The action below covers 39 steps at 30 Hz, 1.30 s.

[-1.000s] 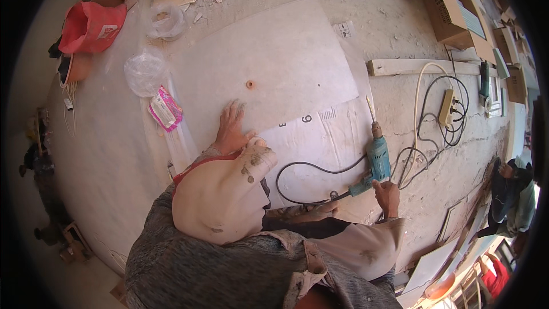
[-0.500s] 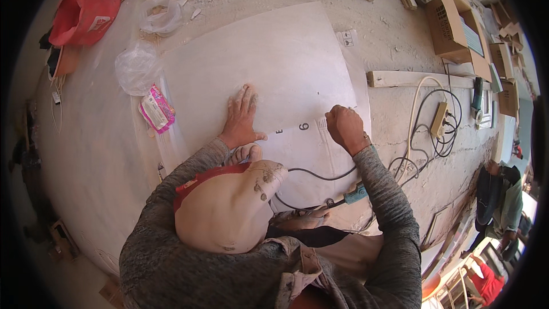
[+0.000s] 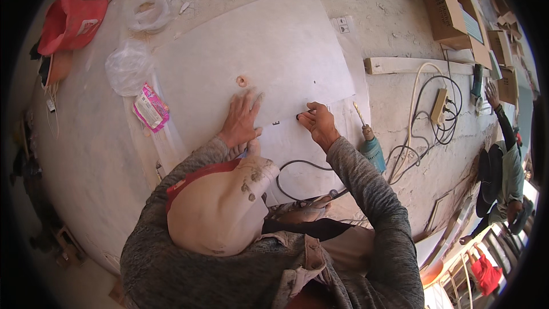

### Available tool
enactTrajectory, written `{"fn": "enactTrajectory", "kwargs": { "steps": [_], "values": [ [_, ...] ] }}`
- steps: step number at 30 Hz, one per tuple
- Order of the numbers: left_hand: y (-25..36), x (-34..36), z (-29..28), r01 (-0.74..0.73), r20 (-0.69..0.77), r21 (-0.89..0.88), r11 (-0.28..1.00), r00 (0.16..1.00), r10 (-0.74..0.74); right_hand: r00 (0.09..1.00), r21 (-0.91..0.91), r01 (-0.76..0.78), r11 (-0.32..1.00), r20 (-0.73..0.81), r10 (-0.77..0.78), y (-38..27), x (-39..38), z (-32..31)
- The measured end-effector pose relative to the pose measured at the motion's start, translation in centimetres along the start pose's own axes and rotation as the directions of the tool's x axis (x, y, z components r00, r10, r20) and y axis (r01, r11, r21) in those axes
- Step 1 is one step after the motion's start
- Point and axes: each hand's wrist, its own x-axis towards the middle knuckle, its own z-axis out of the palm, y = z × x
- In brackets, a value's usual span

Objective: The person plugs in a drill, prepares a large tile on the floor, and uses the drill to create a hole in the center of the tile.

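A large pale sheet (image 3: 280, 34) lies on the floor in front of me, over a white printed wrapping (image 3: 286, 146). My left hand (image 3: 243, 119) rests flat on the sheet with fingers spread. Just beyond its fingertips is a small round brownish spot (image 3: 242, 82), perhaps a hole ringed with dust. At the sheet's near edge, my right hand (image 3: 320, 127) has its fingers curled and pressed together over the printed wrapping. What they hold, if anything, is too small to make out. A teal drill (image 3: 373, 153) with a long bit lies beside my right forearm.
To the left are a pink packet (image 3: 151, 107), a clear plastic bag (image 3: 130, 67) and a red bag (image 3: 71, 23). A wooden beam (image 3: 420, 66), power strip (image 3: 439, 107) with coiled cables, angle grinder (image 3: 478, 88) and cardboard box (image 3: 449, 14) stand right. A co-worker (image 3: 506, 177) is at far right.
My right hand has moved left and opened out from a fist into a pinch-like curl. The drill now shows beside my forearm. My left hand has drawn back from the round spot.
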Motion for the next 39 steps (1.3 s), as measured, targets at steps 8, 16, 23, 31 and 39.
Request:
{"fn": "enactTrajectory", "kwargs": {
  "steps": [8, 16, 23, 31, 39],
  "values": [
    [-0.1, -0.8, 2.2, -0.122, -0.069, 0.040, 0.992, 0.990, 0.125, 0.999, 0.261, 0.008, 0.965, -0.052, 0.006, 1.2, -0.7, 1.2],
    [0.7, -0.8, 1.9, 0.042, -0.116, -0.019, 0.999, 0.992, -0.044, 0.995, -0.042, 0.092, 0.995, -0.020, -0.093, -0.9, -1.5, 1.3],
    [-4.4, -5.2, 2.4, 0.533, -0.390, -0.139, 0.835, 0.746, -0.541, 0.770, -0.715, 0.551, 0.431, 0.235, -0.594, -5.6, -2.4, 0.6],
    [-12.2, -12.3, 4.5, 0.899, -0.293, -0.312, 0.308, 0.217, -0.931, 0.660, -0.957, 0.283, -0.068, 0.246, -0.710, -12.8, 4.7, -4.8],
    [-12.2, -11.5, 2.5, 0.870, -0.216, -0.470, 0.149, 0.050, -0.975, 0.643, -0.973, 0.232, -0.002, 0.155, -0.750, -12.3, 7.2, -4.2]
  ]
}}
